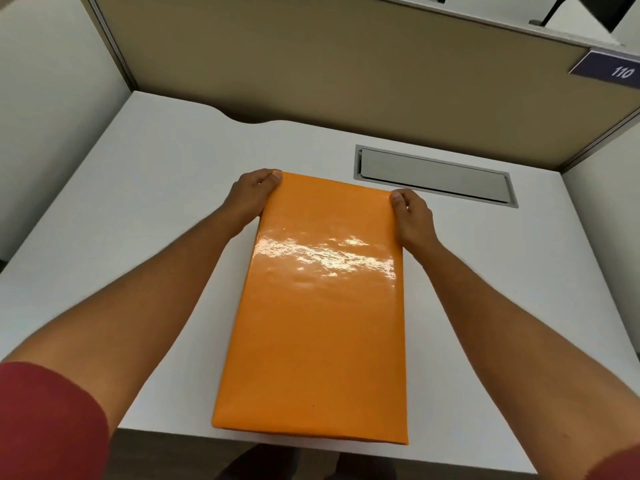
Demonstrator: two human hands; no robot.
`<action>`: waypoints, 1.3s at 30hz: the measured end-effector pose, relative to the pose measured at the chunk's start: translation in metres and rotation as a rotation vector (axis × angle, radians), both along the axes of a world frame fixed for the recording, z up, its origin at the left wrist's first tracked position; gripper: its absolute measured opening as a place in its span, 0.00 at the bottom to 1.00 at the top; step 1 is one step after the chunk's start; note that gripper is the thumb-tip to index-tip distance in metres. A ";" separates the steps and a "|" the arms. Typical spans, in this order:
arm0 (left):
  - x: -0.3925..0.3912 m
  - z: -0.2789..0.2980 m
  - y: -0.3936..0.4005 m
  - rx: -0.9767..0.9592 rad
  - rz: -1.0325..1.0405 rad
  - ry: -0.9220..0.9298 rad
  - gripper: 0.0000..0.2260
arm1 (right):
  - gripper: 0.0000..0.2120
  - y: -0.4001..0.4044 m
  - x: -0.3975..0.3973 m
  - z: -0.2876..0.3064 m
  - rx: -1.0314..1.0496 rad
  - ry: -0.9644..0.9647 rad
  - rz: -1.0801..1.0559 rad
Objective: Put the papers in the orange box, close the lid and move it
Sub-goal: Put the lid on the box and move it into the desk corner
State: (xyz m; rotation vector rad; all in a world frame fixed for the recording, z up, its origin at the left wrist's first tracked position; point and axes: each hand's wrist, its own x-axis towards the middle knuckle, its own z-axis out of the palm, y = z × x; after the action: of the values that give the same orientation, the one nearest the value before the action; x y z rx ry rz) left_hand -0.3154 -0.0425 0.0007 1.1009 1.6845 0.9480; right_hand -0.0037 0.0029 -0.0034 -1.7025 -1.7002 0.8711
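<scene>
A glossy orange box (322, 306) with its lid down lies lengthwise on the white desk (138, 202), its near end at the desk's front edge. My left hand (251, 195) grips the box's far left corner, thumb on top. My right hand (414, 216) grips the far right corner the same way. No papers are visible; the closed lid hides the inside.
A grey metal cable hatch (434, 174) is set into the desk just behind and to the right of the box. Tan partition walls (329, 64) enclose the desk at the back and sides. A dark sign reading 110 (613, 69) hangs at the upper right.
</scene>
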 end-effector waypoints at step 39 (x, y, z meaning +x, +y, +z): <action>0.059 -0.002 -0.185 -0.209 0.082 0.197 0.46 | 0.26 -0.208 0.006 -0.002 -0.236 0.193 -0.059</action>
State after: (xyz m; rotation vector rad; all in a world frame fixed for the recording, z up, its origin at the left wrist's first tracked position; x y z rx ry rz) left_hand -0.2565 -0.2277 -0.0012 1.0175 1.9539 0.7122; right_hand 0.0020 -0.2047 -0.0058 -1.7451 -1.4592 1.2057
